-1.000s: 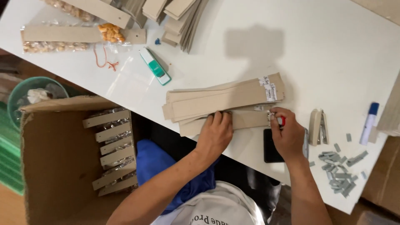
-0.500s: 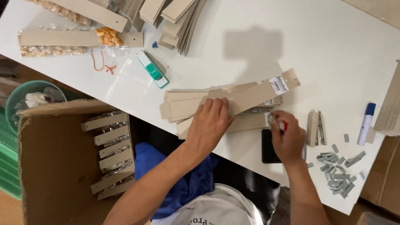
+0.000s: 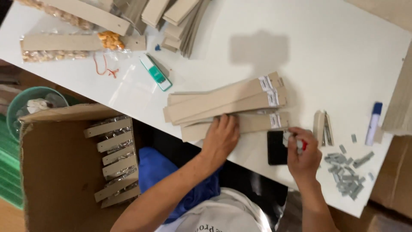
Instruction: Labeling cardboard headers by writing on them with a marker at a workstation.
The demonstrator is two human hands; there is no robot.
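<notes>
Now the left hand is lying flat, grip wide, on the near cardboard strip in the middle of the white surface. Right of it, the right hand is pinching something small and red, maybe a stapler.

White surface, boxes all around

The white surface runs diagonally and catches bright overhead light, with one soft dark shadow near its middle. A big open cardboard box sits below its near edge, a green basket just beside that, more brown cardboard along the right.
</notes>
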